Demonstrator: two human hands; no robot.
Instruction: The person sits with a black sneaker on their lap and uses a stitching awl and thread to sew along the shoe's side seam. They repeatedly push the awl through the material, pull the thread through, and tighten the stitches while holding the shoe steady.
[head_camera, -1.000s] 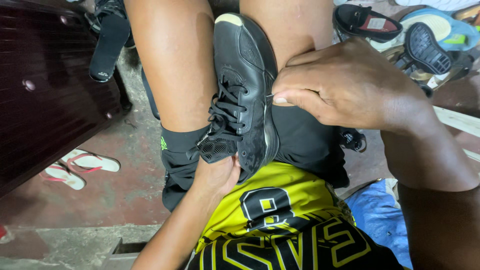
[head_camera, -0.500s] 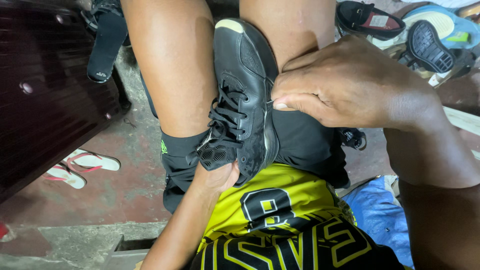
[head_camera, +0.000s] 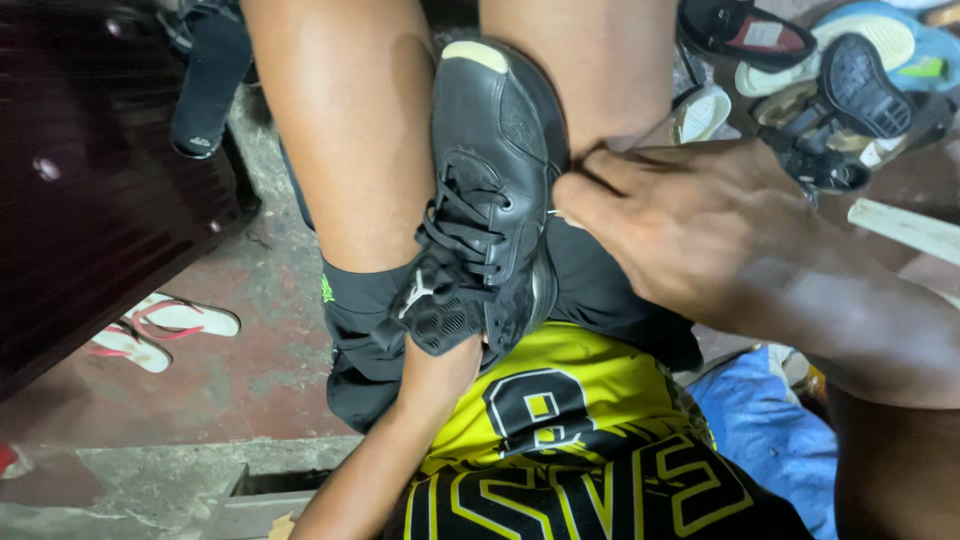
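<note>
Looking down, I see the black shoe (head_camera: 495, 190) wedged between the knees, toe pointing away, laces still threaded. The left hand (head_camera: 440, 360) is mostly tucked inside its opening, so I cannot tell how its fingers lie. The right hand (head_camera: 690, 225) pinches something thin, likely a needle, against the shoe's side near the sole. I judge the stitching partway: I cannot make out finished stitches, and the seam toward the toe looks untouched. Other shoes (head_camera: 850, 90) lie beyond.
</note>
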